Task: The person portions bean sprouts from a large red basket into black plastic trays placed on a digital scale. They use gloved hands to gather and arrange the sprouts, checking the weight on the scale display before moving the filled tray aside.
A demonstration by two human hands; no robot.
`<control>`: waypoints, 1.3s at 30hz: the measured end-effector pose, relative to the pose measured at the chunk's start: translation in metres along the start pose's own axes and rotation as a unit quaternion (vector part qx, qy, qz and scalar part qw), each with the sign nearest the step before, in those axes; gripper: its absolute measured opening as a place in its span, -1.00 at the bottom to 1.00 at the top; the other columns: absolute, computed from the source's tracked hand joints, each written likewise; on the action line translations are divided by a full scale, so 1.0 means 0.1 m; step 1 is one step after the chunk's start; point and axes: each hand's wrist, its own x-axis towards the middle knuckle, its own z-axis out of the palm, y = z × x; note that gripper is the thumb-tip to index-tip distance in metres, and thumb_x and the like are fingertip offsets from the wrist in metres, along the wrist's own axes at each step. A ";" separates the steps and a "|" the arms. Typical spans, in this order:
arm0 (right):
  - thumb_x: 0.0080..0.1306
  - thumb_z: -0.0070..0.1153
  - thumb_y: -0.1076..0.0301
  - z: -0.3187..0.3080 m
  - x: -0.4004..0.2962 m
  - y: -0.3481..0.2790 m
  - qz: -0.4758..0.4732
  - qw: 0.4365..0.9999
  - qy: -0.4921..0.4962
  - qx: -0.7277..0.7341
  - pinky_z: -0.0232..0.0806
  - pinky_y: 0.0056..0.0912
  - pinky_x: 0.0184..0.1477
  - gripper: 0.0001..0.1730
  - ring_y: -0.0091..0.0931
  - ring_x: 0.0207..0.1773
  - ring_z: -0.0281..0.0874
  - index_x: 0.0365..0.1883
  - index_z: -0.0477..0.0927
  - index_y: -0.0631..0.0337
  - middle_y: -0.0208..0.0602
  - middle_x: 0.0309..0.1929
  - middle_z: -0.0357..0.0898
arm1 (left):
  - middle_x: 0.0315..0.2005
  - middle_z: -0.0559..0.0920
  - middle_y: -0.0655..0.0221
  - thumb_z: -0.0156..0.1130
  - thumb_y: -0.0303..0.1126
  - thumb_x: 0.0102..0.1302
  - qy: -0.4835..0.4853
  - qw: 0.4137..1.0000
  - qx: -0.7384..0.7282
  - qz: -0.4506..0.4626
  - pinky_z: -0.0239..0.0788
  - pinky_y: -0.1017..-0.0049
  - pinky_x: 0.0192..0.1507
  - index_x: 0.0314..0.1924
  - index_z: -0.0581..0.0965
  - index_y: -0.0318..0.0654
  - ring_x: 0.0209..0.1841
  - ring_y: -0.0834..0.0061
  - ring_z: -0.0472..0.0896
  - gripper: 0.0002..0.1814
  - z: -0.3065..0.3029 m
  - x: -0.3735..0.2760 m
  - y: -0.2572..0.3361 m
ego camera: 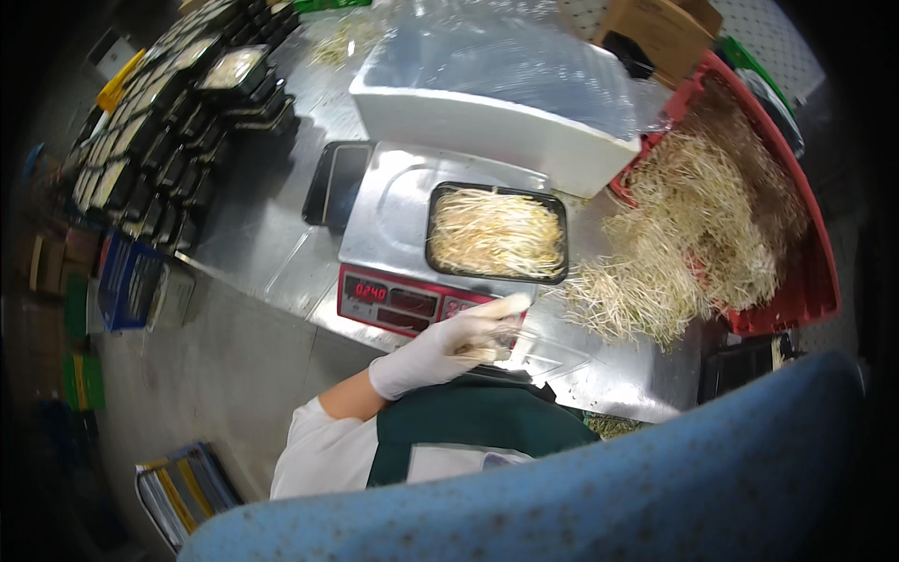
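Observation:
My left hand (456,344), in a white glove, is in front of the digital scale (400,232), its fingers pointing right across the red front panel. Motion blurs the fingertips, and whether they pinch anything cannot be made out. On the right part of the steel weighing plate lies a black plastic tray (430,242) filled with bean sprouts (495,232). Right of the scale a loose heap of bean sprouts (653,281) spills onto the steel table from a tipped red plastic crate (815,232). My right hand is out of view.
A white foam box (463,126) holding clear plastic film stands behind the scale. Stacked black trays (161,133) fill the table's left side. A dark, flat rectangular object (337,184) lies beside the scale. Below the table's left edge are a blue crate (130,281) and the floor; a blue rim crosses the bottom.

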 end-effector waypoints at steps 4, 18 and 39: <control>0.19 0.17 0.06 -0.30 -0.40 -0.05 0.152 0.986 -0.061 0.038 0.32 -0.47 -0.01 -0.27 -0.45 -0.03 0.50 0.26 0.33 0.23 -0.22 0.08 0.50 | 0.24 0.45 0.29 -0.08 -0.74 0.28 -0.104 0.989 -0.068 -0.086 0.32 0.60 0.18 0.40 0.22 -0.27 0.09 0.65 0.52 -0.34 0.13 0.09 -0.02; 0.31 0.09 0.48 1.78 -1.10 2.07 0.077 0.833 -0.457 -0.301 0.32 -0.49 0.03 -0.80 -0.50 -0.09 0.51 -0.13 0.65 0.28 -0.29 -0.18 0.63 | -0.13 0.63 0.37 0.09 -0.53 0.36 0.386 0.852 0.292 0.197 0.34 0.51 0.08 -0.05 0.57 -0.32 -0.06 0.50 0.54 -0.80 -0.79 0.93 0.32; 0.20 0.26 0.04 1.10 -1.18 2.10 0.436 0.636 -0.500 -0.394 0.37 -0.54 -0.35 -0.56 -0.59 -0.40 0.55 -0.36 0.60 0.33 -0.33 -0.49 0.61 | -0.44 0.66 0.27 0.22 -0.20 0.35 0.310 0.945 0.064 -0.078 0.48 0.57 -0.43 -0.25 0.59 -0.38 -0.49 0.52 0.62 -0.69 -1.12 0.46 -0.09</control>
